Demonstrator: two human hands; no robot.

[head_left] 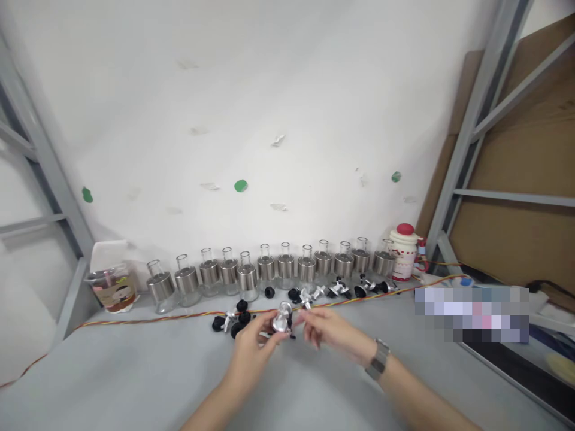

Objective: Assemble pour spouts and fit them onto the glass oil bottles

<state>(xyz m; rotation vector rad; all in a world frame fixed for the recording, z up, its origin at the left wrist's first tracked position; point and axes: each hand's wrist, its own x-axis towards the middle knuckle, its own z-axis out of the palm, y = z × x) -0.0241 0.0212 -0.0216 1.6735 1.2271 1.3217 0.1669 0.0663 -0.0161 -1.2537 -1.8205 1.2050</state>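
My left hand (251, 341) is closed around a shiny silver pourer top (281, 320) with a black part on its right side, held just above the grey table. Close to its right side is my right hand (326, 328), its fingers curled and drawn together; what they pinch, if anything, is too small and blurred to make out. Behind and left of my left hand lie black and silver stoppers (229, 320). More silver and black pourer parts (321, 292) lie in a loose group beyond my right hand.
A row of glass bottles with steel sleeves (247, 276) stands along the white wall. A cup (114, 290) is at the left end, a cream jar with a red knob (403, 257) at the right. A twisted red-yellow wire (148, 320) crosses the table. Metal posts (471, 131) flank it.
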